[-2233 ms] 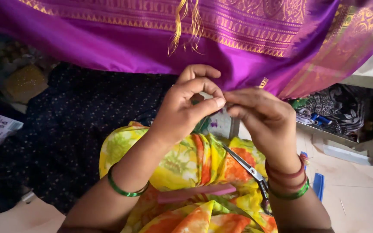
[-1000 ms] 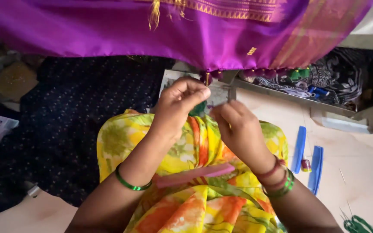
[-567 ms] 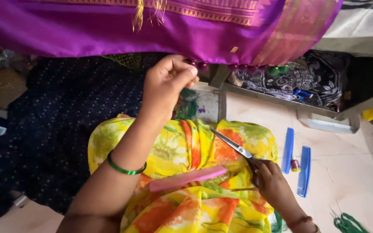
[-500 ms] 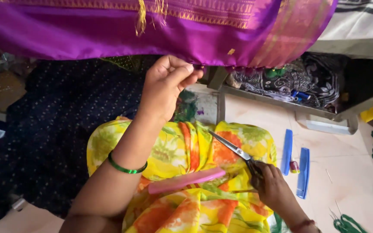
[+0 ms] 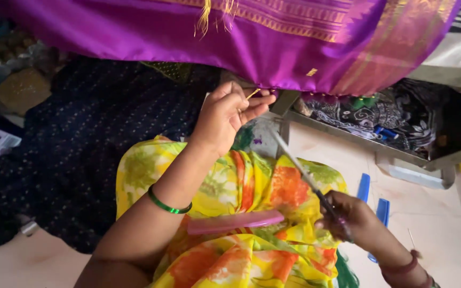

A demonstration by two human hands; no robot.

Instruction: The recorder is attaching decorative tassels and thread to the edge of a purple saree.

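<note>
Just above our left hand, which pinches a gold thread at the hem of the purple sari, the cloth hangs, while our right hand grips scissors pointing up toward it, over the pink comb on our lap.

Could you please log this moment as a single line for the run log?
left hand: pinching threads at purple cloth edge | right hand: holding scissors, blades toward the edge | pink comb: on lap
</note>
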